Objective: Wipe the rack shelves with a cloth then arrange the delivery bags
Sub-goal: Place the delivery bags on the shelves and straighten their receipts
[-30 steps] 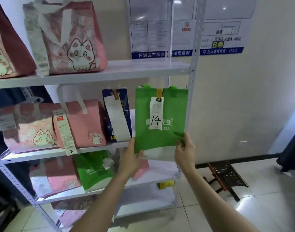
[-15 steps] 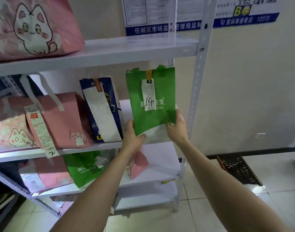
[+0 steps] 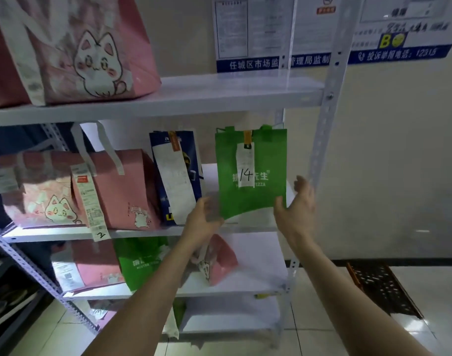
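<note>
Green non-woven fabric marks the delivery bag [image 3: 250,199], which stands upright at the right end of the rack's middle shelf [image 3: 142,233]. A white receipt [image 3: 246,168] with "14" handwritten on it hangs down the bag's front from an orange clip [image 3: 247,136] at its top edge. The left hand [image 3: 204,219] is at the green bag's lower left corner. Its fingers are curved toward the fabric, but motion blur hides whether they pinch it or only touch it, so I cannot tell. The right hand [image 3: 297,206] is at the bag's lower right side with its fingers spread wide and holding nothing, the thumb just at the bag's bottom corner. Just right of the green bag rises the rack's perforated white post [image 3: 325,129]. Left of the bag, on the same shelf, a dark blue bag [image 3: 194,155] leans with a long receipt on its front, and further left sits a pink bag [image 3: 122,186] with a tag marked "2". Above and to the left of the green bag, on the upper shelf [image 3: 219,96], sits a pink cat-print bag [image 3: 91,52]. Below the green bag, on the next shelf down, a second green bag [image 3: 140,263] and a small pink bag [image 3: 219,258] lie partly hidden behind the left forearm. Printed notices [image 3: 253,29] hang on the wall above the green bag.
</note>
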Available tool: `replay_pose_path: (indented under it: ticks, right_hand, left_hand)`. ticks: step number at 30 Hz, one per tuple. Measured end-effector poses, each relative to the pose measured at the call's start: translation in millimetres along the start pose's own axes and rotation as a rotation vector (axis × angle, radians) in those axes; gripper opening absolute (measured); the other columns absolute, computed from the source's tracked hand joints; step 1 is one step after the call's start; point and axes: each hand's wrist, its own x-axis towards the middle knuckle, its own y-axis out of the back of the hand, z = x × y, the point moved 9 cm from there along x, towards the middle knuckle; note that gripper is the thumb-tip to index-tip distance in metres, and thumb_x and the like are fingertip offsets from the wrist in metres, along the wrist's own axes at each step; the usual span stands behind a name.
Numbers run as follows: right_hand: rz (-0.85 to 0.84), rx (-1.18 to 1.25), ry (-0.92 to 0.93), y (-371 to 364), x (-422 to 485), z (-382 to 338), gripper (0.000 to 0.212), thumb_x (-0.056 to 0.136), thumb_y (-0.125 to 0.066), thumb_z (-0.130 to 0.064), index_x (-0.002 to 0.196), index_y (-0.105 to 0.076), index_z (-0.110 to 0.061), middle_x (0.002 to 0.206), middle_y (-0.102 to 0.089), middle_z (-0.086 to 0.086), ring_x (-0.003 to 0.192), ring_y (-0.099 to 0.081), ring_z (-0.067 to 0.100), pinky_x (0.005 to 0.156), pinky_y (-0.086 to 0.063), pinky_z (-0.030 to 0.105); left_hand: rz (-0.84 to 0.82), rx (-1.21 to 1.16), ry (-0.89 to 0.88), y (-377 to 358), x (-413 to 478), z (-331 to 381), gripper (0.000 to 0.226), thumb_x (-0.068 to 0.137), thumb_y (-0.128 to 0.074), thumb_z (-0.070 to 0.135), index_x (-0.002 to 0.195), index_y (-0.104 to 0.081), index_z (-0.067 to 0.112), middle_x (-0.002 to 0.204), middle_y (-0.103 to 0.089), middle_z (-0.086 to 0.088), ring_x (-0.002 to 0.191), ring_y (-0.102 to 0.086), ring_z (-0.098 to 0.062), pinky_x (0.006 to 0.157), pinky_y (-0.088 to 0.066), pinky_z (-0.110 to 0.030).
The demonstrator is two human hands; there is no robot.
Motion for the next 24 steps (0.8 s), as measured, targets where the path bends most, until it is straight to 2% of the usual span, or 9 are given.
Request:
replay_pose_path:
  ticks: [2,4,7,11,14,16,20,24]
  right_hand:
    - [0.023,0.018,0.131,9.1,-5.6,-42.7,0.051,0.093,-0.067,-0.021,0.141,-0.048,-0.023,0.128,-0.058,-0.007,0.115,-0.059,0.013,0.102,-0.055,0.038]
    - [-0.052,0.035,0.246,0.6,-10.2,-93.1,0.036,0.095,-0.067,-0.025,0.129,-0.056,-0.025,0.116,-0.061,-0.011,0.100,-0.064,0.009,0.090,-0.060,0.039]
    - [-0.126,0.117,0.422,-20.9,-20.1,-174.7,0.022,0.096,-0.068,-0.021,0.115,-0.060,-0.028,0.105,-0.063,-0.015,0.090,-0.064,0.001,0.084,-0.061,0.034]
    - [-0.242,0.185,0.559,-69.3,-37.8,-272.9,0.012,0.096,-0.065,-0.026,0.107,-0.061,-0.031,0.100,-0.064,-0.017,0.089,-0.063,0.001,0.080,-0.060,0.035]
    - [-0.323,0.246,0.631,-112.6,-59.9,-339.7,0.016,0.095,-0.065,-0.027,0.112,-0.064,-0.028,0.103,-0.067,-0.016,0.091,-0.064,0.001,0.082,-0.061,0.035]
    - [-0.376,0.280,0.681,-144.4,-79.4,-382.4,0.018,0.097,-0.065,-0.026,0.115,-0.065,-0.027,0.106,-0.067,-0.015,0.094,-0.065,0.001,0.084,-0.061,0.034]
    - [-0.461,0.320,0.718,-217.2,-109.9,-458.0,0.025,0.099,-0.066,-0.030,0.122,-0.064,-0.023,0.111,-0.068,-0.011,0.098,-0.066,0.003,0.088,-0.061,0.034]
    - [-0.381,0.208,0.760,-297.5,-121.0,-531.9,0.040,0.099,-0.064,-0.033,0.134,-0.056,-0.015,0.125,-0.062,0.003,0.113,-0.060,0.021,0.096,-0.053,0.039]
  left_hand:
    - [0.035,-0.042,-0.034,28.5,-10.7,4.1,0.070,0.089,-0.088,0.029,0.147,-0.050,0.024,0.140,-0.060,0.008,0.127,-0.062,-0.015,0.103,-0.054,-0.033]
    - [0.089,-0.086,-0.072,64.6,-20.9,10.7,0.053,0.093,-0.084,0.022,0.137,-0.055,0.028,0.134,-0.064,0.009,0.123,-0.066,-0.014,0.100,-0.057,-0.031]
    - [0.161,-0.073,-0.127,123.8,-35.6,25.8,0.040,0.099,-0.076,0.017,0.131,-0.060,0.033,0.123,-0.070,0.015,0.111,-0.071,-0.011,0.100,-0.060,-0.033]
    - [0.292,-0.010,-0.202,221.7,-55.1,46.5,0.037,0.099,-0.077,0.022,0.131,-0.064,0.036,0.117,-0.073,0.019,0.106,-0.072,-0.002,0.098,-0.061,-0.032]
    - [0.433,-0.011,-0.227,305.9,-70.2,48.2,0.033,0.098,-0.078,0.016,0.127,-0.067,0.027,0.116,-0.076,0.011,0.105,-0.074,-0.013,0.095,-0.063,-0.044]
    - [0.533,-0.003,-0.252,364.0,-79.4,41.9,0.030,0.098,-0.077,0.012,0.126,-0.069,0.019,0.115,-0.077,0.005,0.106,-0.075,-0.017,0.094,-0.063,-0.047]
    - [0.736,0.060,-0.296,484.1,-87.0,21.1,0.027,0.096,-0.078,0.020,0.121,-0.070,0.026,0.112,-0.077,0.013,0.103,-0.073,-0.004,0.090,-0.061,-0.026]
    - [0.875,0.065,-0.314,595.6,-77.5,-1.2,0.033,0.094,-0.072,0.016,0.126,-0.069,0.024,0.117,-0.072,0.017,0.103,-0.067,0.010,0.082,-0.051,-0.006]
